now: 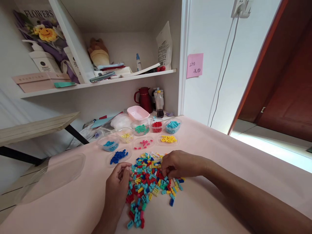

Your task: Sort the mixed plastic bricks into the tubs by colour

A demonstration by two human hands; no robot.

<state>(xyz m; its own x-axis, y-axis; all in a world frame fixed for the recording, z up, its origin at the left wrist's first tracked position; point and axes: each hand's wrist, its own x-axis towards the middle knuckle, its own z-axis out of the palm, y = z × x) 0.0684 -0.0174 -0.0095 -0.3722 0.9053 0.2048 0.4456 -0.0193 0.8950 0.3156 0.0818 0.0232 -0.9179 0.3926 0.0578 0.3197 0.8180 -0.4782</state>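
A mixed pile of small toy building bricks (pixel 148 178) in red, blue, yellow, turquoise, green and white lies spread on the pink tabletop. At its left edge rests my left hand (pixel 119 177), fingers curled in and thumb near the index finger; whatever they hold is hidden. My right hand (pixel 176 164) bends down over the right side of the pile, its fingertips closed among the bricks. What is between those fingertips cannot be made out. Just behind the pile, dark blue bricks (pixel 119 156) lie on a clear lid, with pink bricks (pixel 145 143) and yellow bricks (pixel 168 139) on others.
Clear tubs hold blue bricks (pixel 110 145), pale yellow bricks (pixel 126 137), green bricks (pixel 141 129), red bricks (pixel 156 126) and turquoise bricks (pixel 173 126). Behind them stand a pink basin (pixel 138 113), a red jug (pixel 145 100) and a bottle (pixel 159 104). A large clear lid (pixel 52 177) lies left.
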